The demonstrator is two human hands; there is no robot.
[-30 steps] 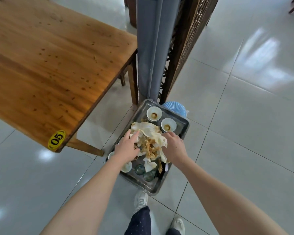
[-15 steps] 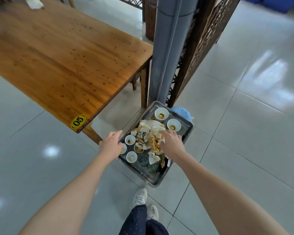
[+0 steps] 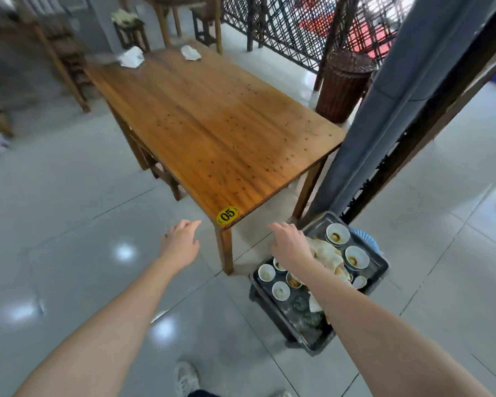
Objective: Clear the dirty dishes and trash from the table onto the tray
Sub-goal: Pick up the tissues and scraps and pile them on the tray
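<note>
Both hands were empty, fingers loosely spread: the left hand [image 3: 181, 242] hung over the grey floor tiles at centre frame, and the right hand [image 3: 291, 245] hung beside it, over the near edge of the rectangular steel tray [image 3: 315, 227] at lower right. The tray sat low by the floor, holding small white ceramic bowls [image 3: 338, 234], stained crumpled paper [image 3: 325, 252] and green glass cups [image 3: 301, 303]. What was left to clear lay at the far end of the long varnished wooden worktop [image 3: 218, 124], in the upper left of the frame: a crumpled white napkin [image 3: 132, 57] and a second white piece [image 3: 191, 53], too blurred to tell paper from dish. The napkin would likely be feather-light and soft, so a pinch anywhere would do. If the other was ceramic, it was rigid, smooth and breakable, and best taken by its rim
</note>
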